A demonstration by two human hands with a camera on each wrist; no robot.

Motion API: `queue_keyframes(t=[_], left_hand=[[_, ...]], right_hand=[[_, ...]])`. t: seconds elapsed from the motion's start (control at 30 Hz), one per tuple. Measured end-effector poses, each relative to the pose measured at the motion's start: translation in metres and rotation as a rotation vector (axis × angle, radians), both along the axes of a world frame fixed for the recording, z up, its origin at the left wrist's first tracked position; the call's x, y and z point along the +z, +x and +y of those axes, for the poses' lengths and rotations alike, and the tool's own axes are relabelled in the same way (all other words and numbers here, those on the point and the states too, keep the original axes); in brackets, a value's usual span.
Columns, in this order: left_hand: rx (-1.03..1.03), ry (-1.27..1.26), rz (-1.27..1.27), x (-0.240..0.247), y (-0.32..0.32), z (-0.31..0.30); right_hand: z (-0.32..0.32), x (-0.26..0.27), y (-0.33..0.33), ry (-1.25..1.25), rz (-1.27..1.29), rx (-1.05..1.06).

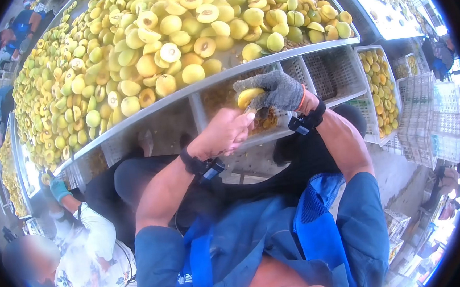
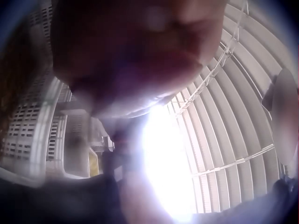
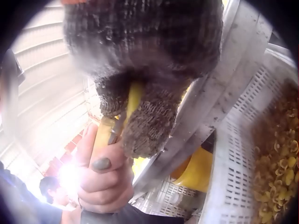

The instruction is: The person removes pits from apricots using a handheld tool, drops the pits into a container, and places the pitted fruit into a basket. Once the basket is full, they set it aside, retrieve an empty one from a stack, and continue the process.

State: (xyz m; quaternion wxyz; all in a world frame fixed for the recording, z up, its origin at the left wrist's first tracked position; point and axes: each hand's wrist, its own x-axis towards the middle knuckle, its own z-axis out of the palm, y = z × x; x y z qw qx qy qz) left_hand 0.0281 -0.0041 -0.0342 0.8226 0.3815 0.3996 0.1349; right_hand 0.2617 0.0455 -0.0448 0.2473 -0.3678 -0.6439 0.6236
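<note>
My bare left hand [image 1: 223, 132] grips a small knife [image 3: 102, 137] by its pale handle, fingers curled round it. The short metal blade lies against the yellow peach [image 1: 249, 96] in my right hand [image 1: 277, 91]. That hand wears a grey knitted glove, and its thumb and fingers pinch the fruit. In the right wrist view, the gloved fingers hide most of the peach and part of the blade. The left wrist view shows the left hand dark and blurred, with the knife hidden. Both hands are just off the near edge of the sorting table [image 1: 204, 84].
Heaped halved and whole peaches [image 1: 180, 37] cover the table. Below its edge, a crate [image 3: 233, 172] holds loose yellow pieces. To the right stand a crate of peaches [image 1: 378, 90] and stacked white crates [image 1: 417, 114]. Another person [image 1: 87, 244] sits close on the left.
</note>
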Motion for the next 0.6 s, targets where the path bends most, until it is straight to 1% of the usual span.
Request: queue_keyframes(t=[0.03,0.13,0.23,0.33,0.43,0.53,0.57,0.6], left_hand=[[-0.014,0.006,0.016,0.0,-0.002,0.001],[-0.059,-0.028,-0.02,-0.001,-0.006,0.003],[-0.056,-0.159,-0.143,-0.008,-0.013,0.004],[-0.096,-0.228,-0.313,-0.014,-0.02,0.005],[-0.072,-0.218,-0.366,-0.009,-0.026,0.007],[-0.24,0.171,0.039,-0.017,-0.029,0.019],[-0.261,0.485,0.244,-0.025,-0.028,0.017],[-0.275,0.798,0.451,-0.033,-0.025,0.015]], right_hand=[[0.0,0.0,0.0,-0.034,0.0,-0.01],[0.001,-0.003,0.002,0.02,0.022,0.039],[0.001,0.004,0.002,0.114,-0.003,0.066],[0.002,-0.003,0.007,-0.259,0.214,0.053],[0.005,-0.015,0.015,-0.282,0.35,-0.012],[0.007,-0.016,0.023,-0.204,0.368,-0.185],[0.005,-0.019,0.028,-0.272,0.267,-0.301],[0.006,-0.022,0.031,-0.267,0.283,-0.292]])
